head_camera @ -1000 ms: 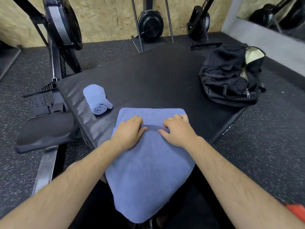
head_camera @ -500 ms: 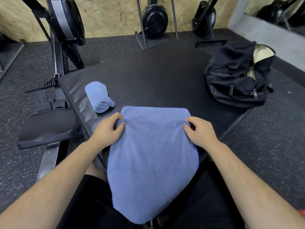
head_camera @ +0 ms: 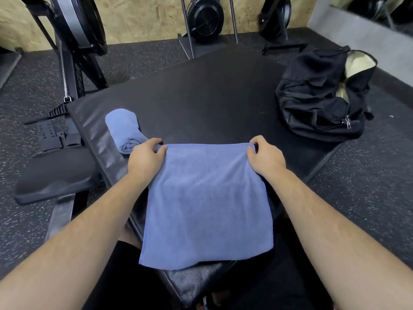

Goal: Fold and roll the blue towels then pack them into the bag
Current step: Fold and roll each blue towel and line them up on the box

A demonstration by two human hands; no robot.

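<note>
A flat blue towel (head_camera: 207, 204) hangs from my two hands over the near corner of the black padded mat (head_camera: 212, 95). My left hand (head_camera: 145, 158) pinches its far left corner. My right hand (head_camera: 266, 157) pinches its far right corner, so the top edge is stretched straight between them. A second blue towel, rolled up (head_camera: 125, 130), lies on the mat just beyond my left hand. The black bag (head_camera: 321, 101) sits at the mat's right edge, its top open and a pale lining showing.
Black gym machines stand along the chipboard wall behind: one frame with a chain (head_camera: 67, 70) at the left, a round fan unit (head_camera: 205, 19) at the back. A black padded seat (head_camera: 55, 175) lies left of the mat. Speckled rubber floor surrounds everything.
My hands moved apart from the towel's middle to its far corners and lifted them, pulling the folded top layer open so the towel hangs flat and longer.
</note>
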